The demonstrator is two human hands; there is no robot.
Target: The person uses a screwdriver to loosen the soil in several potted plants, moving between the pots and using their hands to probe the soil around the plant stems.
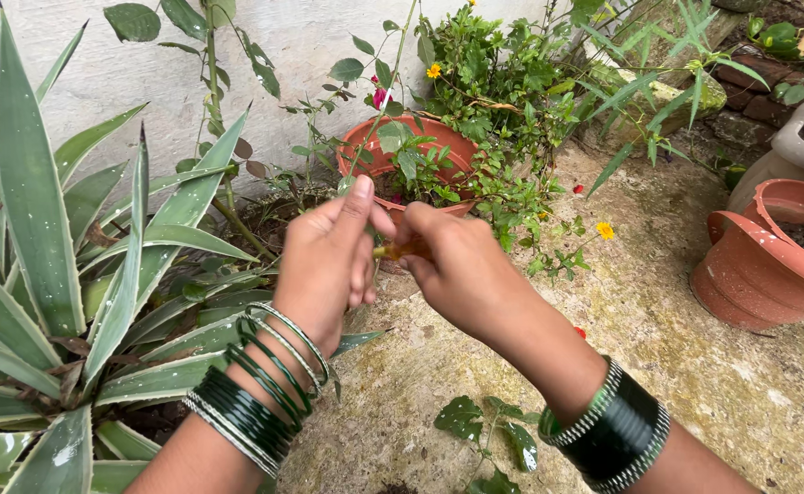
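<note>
1. Small orange-yellow piece (393, 249), perhaps a spent flower head or a bit of stem, sits pinched between the two hands at the middle of the head view, just in front of the terracotta pot (365, 144) with the leafy plant. I cannot make out exactly what it is.
2. Its long axis runs roughly left to right, bridging the gap between the two sets of fingertips; both hands are equally near, each touching one end.
3. Left hand (324, 265) is curled nearly closed, thumb raised upward, fingers folded in on the left end of the piece. Green and silver bangles (256, 393) ring that wrist.
4. Right hand (461, 270) is also closed down, fingertips drawn together on the right end; a broad stack of dark green bangles (608, 425) sits on its wrist.
5. To the left stands a spiky variegated agave (64, 302); off to the right, well apart from the hands, are empty clay pots (759, 274) on the mossy concrete ground (695, 366).
</note>
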